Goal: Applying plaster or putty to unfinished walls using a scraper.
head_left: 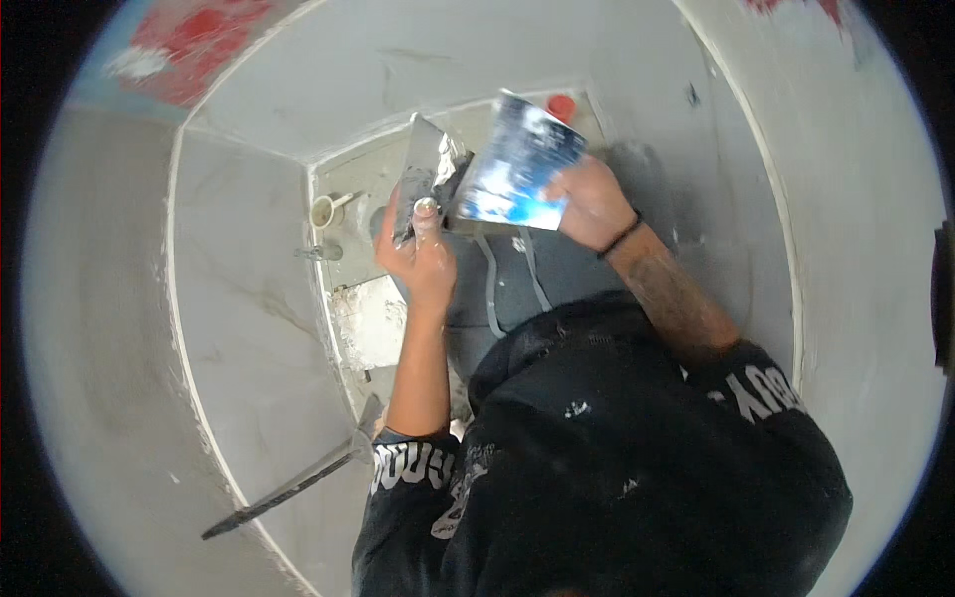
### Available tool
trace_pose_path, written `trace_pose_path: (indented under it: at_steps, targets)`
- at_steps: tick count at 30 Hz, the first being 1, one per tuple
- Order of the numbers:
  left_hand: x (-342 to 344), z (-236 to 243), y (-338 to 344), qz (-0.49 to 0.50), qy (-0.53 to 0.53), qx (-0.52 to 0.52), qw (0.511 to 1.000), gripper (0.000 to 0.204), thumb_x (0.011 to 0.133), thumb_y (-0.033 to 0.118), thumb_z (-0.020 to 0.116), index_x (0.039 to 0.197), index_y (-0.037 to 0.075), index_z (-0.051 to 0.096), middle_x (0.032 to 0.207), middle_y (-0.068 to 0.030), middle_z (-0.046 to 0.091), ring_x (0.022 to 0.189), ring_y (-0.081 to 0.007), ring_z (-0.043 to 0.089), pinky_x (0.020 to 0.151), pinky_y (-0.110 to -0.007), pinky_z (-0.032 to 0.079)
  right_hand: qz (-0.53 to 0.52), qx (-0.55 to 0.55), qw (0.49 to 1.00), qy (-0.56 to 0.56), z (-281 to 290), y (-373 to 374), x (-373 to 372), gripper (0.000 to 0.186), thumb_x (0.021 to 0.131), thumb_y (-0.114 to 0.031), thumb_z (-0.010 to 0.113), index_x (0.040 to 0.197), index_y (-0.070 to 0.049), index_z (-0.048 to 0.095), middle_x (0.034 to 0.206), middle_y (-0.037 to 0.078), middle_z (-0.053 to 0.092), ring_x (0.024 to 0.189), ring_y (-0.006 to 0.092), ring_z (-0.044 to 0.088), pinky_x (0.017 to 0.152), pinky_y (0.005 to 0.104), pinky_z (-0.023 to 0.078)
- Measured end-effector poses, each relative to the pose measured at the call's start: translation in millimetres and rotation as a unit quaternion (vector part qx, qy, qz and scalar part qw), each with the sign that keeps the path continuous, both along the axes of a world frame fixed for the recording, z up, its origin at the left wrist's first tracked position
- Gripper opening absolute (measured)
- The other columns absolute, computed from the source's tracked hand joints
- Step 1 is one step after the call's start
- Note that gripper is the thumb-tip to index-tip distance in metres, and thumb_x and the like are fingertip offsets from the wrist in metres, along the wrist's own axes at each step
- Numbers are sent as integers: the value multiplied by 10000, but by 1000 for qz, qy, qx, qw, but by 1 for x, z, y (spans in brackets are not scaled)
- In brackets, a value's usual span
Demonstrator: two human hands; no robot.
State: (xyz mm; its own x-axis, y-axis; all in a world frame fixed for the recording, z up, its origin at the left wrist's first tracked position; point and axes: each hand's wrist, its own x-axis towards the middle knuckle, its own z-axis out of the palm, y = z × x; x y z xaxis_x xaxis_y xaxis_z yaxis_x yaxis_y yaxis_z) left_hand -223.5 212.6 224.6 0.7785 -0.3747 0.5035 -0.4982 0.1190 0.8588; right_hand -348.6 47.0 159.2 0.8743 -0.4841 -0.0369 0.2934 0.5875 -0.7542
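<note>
My right hand (597, 199) grips a broad, shiny metal putty knife (522, 164) along its right side. Its blade mirrors light and blue, slightly smeared by motion. In my left hand (423, 264) is a second metal blade (423, 164), smeared with grey-white paste, its thumb pressed on the face and the fingers behind. Paste also whitens the left thumb and fingers. The two blades face each other at close range in front of me; whether their edges touch, I cannot tell. Handles are mostly hidden by the hands and blades.
Grey walls with white seams (171, 298) surround me closely. On the floor at the left are a pale dipper (323, 211), a small clear object (323, 252) and a paste-smeared white board (370, 323). A long dark bar (288, 490) slants at lower left. A red cup (561, 106) stands ahead.
</note>
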Motion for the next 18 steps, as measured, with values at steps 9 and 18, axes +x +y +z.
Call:
trace_pose_path:
  at_steps: [9,18]
  targets:
    - [7,1,-8,-203,-233,327,893,685,742,-60,585,1376,32,343,1294,-214,489,1087,-387,552,848,-402,491,-7,187,982,-23,30,-10,14,349,742,84,521,1090,84,541,976,172,639,865,282,661,828,414,549]
    - [33,7,13,-187,-304,421,834,694,706,-91,521,1366,28,340,1283,-238,484,1089,-411,530,864,-445,472,12,218,973,-73,47,-4,6,363,752,54,532,1114,82,521,1025,179,623,919,304,643,854,409,537]
